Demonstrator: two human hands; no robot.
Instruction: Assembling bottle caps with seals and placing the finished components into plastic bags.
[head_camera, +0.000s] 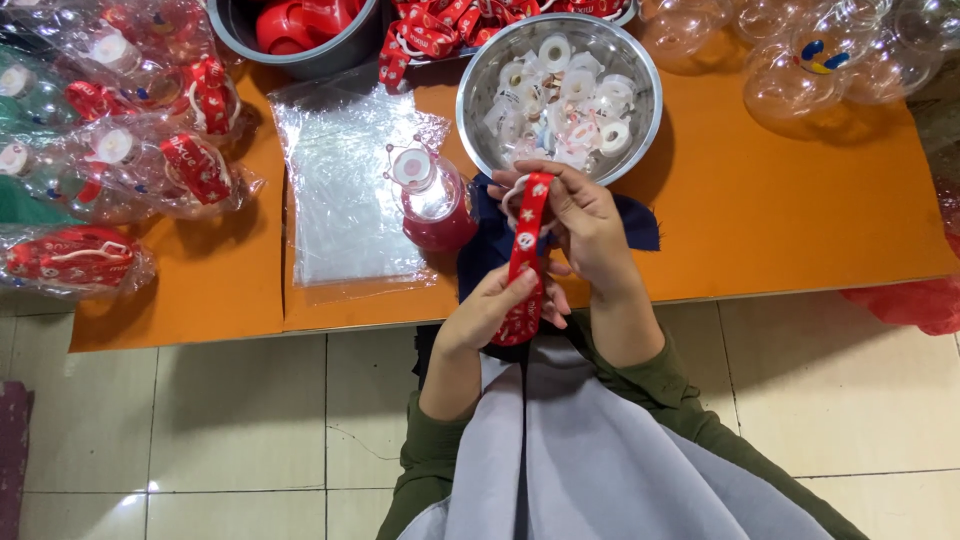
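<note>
Here, red strap (527, 250) taut between both hands, left hand (490, 308) below, right hand (585, 220) above, each pinching it.

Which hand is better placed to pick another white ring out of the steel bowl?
Probably the right hand: it holds the top end of the red strap just beside the rim of the steel bowl. The left hand grips the strap's lower end, farther from the bowl.
</note>
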